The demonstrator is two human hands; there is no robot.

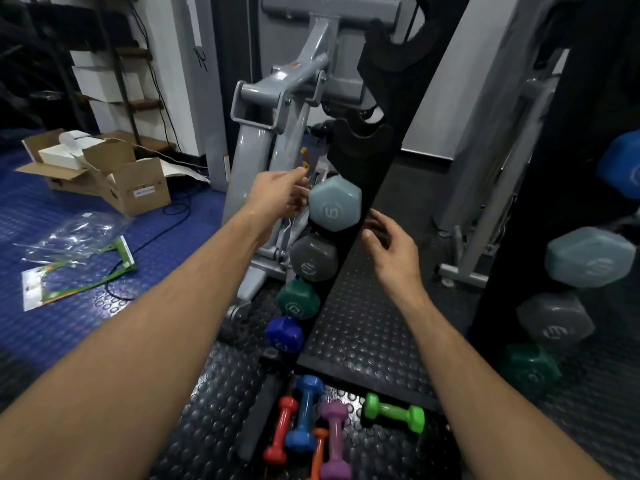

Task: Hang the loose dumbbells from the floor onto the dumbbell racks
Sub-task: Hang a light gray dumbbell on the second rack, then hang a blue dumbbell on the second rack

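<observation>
Grey-blue, the top dumbbell (334, 204) is flanked in its black rack (375, 188) by the left hand (278, 197) and right hand (393, 249), both grips relaxed and holding nothing, while five small dumbbells (334, 441) are left on the floor (214, 410)

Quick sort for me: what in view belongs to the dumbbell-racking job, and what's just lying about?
Job: red, blue, orange, purple and green floor dumbbells; near rack; light-blue dumbbell at both hands.

Lying about: cardboard box, plastic packaging, grey machine.
</observation>
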